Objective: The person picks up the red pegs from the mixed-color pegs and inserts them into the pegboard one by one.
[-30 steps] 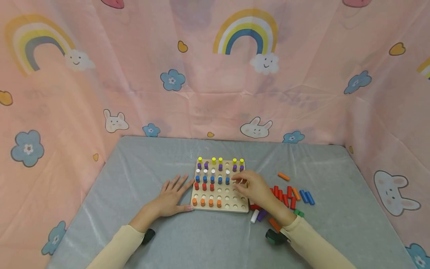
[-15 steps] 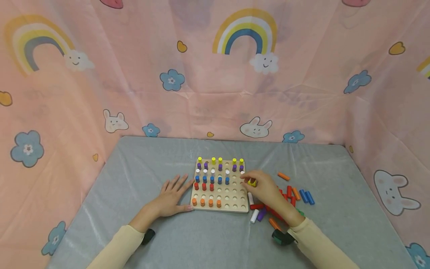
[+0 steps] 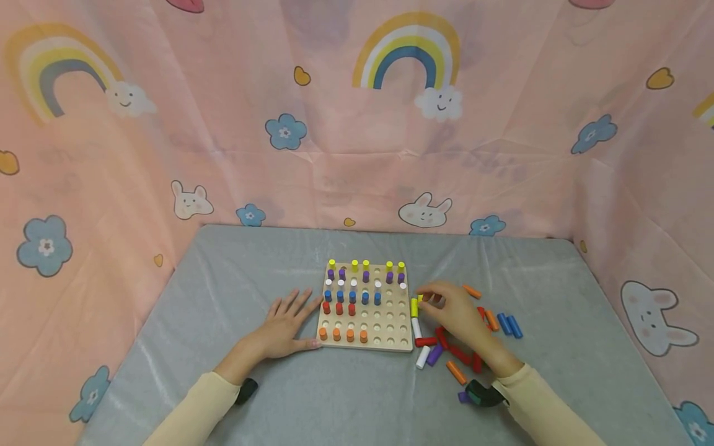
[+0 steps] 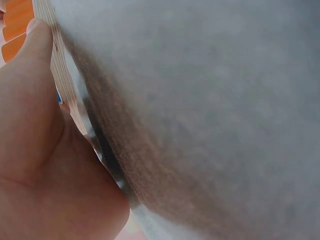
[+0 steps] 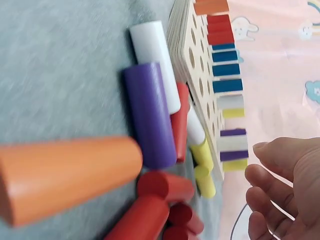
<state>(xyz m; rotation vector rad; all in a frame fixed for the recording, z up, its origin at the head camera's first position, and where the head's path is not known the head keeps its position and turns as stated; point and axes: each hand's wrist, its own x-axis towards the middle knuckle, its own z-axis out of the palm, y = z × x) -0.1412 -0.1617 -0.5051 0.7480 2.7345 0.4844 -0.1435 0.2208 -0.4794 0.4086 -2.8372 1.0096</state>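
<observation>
A wooden pegboard (image 3: 384, 333) bears rows of upright yellow, purple, white, blue, red and orange pegs, with bare holes mostly toward its right. My left hand (image 3: 286, 328) lies flat with fingers spread at its left side; in the left wrist view the thumb (image 4: 37, 45) rests against the board's edge. Just off the right edge, my right hand (image 3: 457, 314) hovers over loose pegs, fingers loosely bent. Its fingertips are beside two yellow pegs (image 3: 414, 308). The right wrist view shows nothing between the thumb and fingers of this right hand (image 5: 295, 187).
Loose pegs are scattered right of the board: a white peg (image 3: 423, 357), a purple peg (image 3: 435, 355), orange ones (image 3: 456, 372), several red ones (image 3: 460, 354) and two blue ones (image 3: 514, 327). The grey cloth (image 3: 268, 260) covers the table, and a pink printed curtain surrounds it.
My right hand has drawn back rightward from above the board to the loose pegs, uncovering the board's right columns and a white peg standing there. The left hand stays put.
</observation>
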